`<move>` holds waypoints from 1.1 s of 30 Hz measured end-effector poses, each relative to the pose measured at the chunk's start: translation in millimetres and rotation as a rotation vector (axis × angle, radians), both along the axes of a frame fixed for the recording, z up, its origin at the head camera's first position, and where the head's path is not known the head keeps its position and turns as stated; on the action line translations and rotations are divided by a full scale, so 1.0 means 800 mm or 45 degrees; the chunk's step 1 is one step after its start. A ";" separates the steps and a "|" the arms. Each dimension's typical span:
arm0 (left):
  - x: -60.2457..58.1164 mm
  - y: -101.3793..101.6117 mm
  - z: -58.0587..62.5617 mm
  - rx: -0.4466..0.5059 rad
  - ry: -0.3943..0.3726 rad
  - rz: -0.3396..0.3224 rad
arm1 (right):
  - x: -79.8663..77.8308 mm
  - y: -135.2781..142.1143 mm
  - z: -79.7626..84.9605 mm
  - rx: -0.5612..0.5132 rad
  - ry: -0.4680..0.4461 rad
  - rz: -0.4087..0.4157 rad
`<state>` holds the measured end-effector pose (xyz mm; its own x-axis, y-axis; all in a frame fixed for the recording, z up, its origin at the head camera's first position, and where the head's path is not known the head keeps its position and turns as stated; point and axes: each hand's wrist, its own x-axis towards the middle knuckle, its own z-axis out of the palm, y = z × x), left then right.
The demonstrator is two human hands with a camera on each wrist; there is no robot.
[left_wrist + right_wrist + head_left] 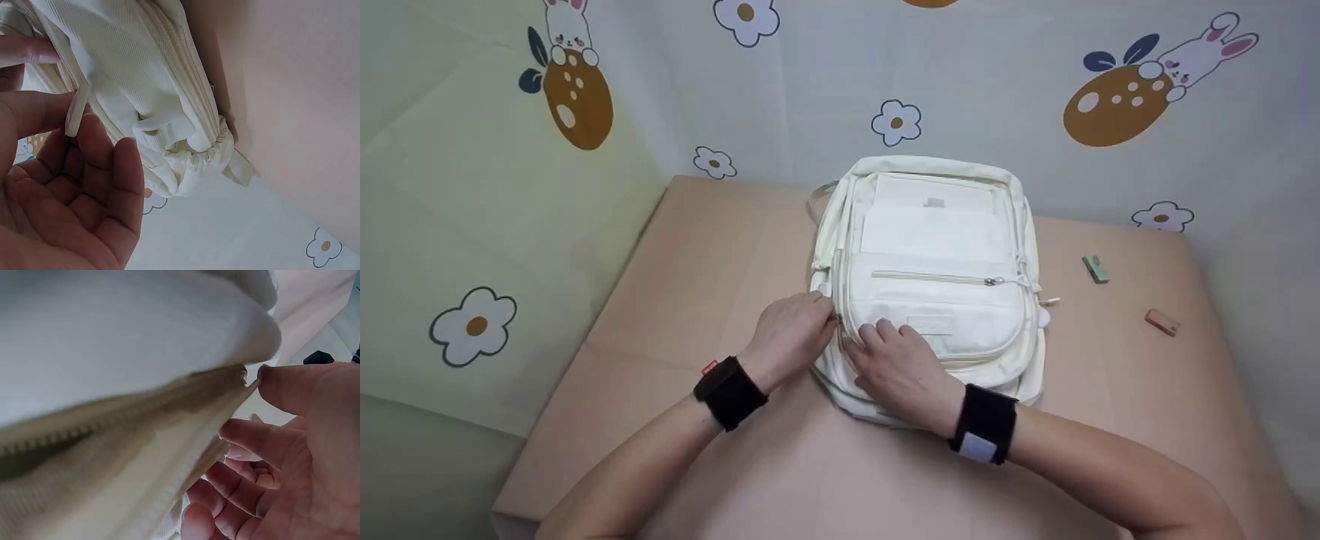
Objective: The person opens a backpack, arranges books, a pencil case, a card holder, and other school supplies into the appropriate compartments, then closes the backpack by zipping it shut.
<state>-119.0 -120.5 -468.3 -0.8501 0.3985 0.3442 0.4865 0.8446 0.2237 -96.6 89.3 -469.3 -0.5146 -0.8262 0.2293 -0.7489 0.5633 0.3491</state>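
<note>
A cream-white backpack lies on its back, front pockets facing up. At its left side, my left hand pinches a zipper pull between thumb and finger; the other fingers curl loosely below. My right hand is on the lower left of the front pocket, close beside the left. In the right wrist view, its thumb and fingers pinch the fabric edge of the pocket. The zipper teeth there are parted, with a dark gap showing. A gathered side pocket appears in the left wrist view.
On the pink-covered table, a small green block and a small reddish block lie to the right of the backpack. Behind and to the left hang pale curtains printed with flowers and rabbits.
</note>
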 end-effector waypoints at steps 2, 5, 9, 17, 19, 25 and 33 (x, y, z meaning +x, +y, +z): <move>0.001 0.000 -0.001 0.012 -0.006 -0.001 | 0.002 0.003 0.000 -0.012 -0.003 0.022; 0.000 -0.001 -0.002 0.027 -0.001 -0.005 | 0.007 0.011 0.002 -0.031 -0.016 0.055; -0.001 -0.002 -0.002 0.035 0.004 -0.019 | 0.016 0.028 0.005 -0.064 -0.079 0.102; -0.001 -0.004 -0.001 0.035 -0.036 -0.025 | 0.030 0.079 -0.005 -0.245 -0.183 0.141; 0.000 -0.004 -0.001 0.032 -0.047 -0.016 | 0.029 0.089 -0.010 -0.308 -0.190 0.157; 0.001 -0.004 -0.002 0.033 -0.076 -0.003 | 0.027 0.097 -0.022 -0.361 -0.155 0.181; 0.003 -0.003 -0.002 0.047 -0.074 -0.006 | 0.026 0.095 -0.026 -0.275 -0.152 0.146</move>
